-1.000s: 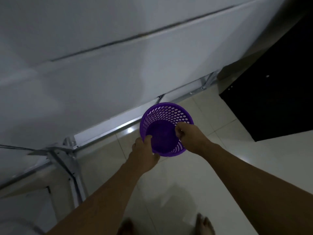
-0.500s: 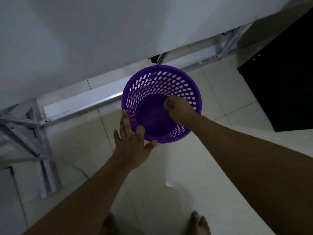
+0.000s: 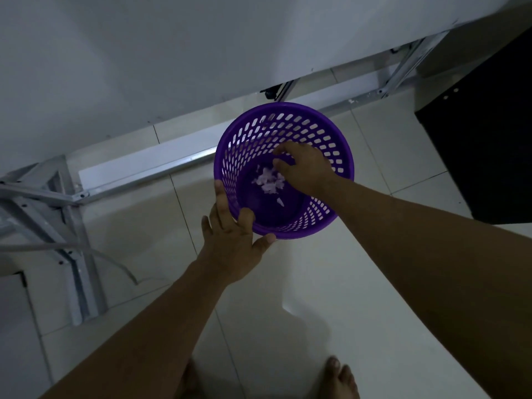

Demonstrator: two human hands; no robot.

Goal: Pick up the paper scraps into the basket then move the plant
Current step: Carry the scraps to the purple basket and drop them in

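Pale floor tiles [image 3: 290,318] run beneath a white counter [image 3: 138,56] on a metal frame [image 3: 73,226]. Just in front of the counter's edge is the purple basket [image 3: 342,156]. The left hand [image 3: 231,240] holds the basket's near rim, with one of its fingers [image 3: 246,217] hooked over the rim and the thumb beneath. The right hand [image 3: 305,167] hovers inside the basket's mouth, fingers spread loose and holding nothing. White paper scraps [image 3: 269,181] lie in the basket's bottom, just beside that hand. A dark cabinet [image 3: 483,139] stands right of the basket.

Paper scraps [image 3: 269,182] inside purple basket [image 3: 316,131]
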